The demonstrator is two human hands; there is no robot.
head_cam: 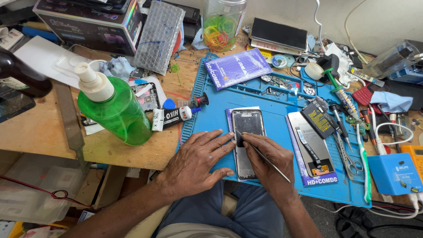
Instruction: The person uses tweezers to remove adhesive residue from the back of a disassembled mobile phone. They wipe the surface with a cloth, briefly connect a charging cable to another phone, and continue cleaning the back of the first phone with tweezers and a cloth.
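Observation:
A smartphone [246, 124] lies screen-up on the blue work mat [273, 105], its lower part under my fingers. My left hand [198, 161] rests flat on the mat beside the phone's left edge, fingers spread and touching it. My right hand [266, 161] grips a thin metal pry tool [269, 163], its tip pressed at the phone's left side near mid-height. The tool's handle runs back over my wrist.
A green pump bottle [115, 108] stands left on the wooden bench. A glue tube [174, 117] lies beside it. A phone back panel [310, 147], black battery [318, 120], screwdrivers, tweezers and scissors [350, 161] crowd the mat's right. A blue box [394, 174] sits far right.

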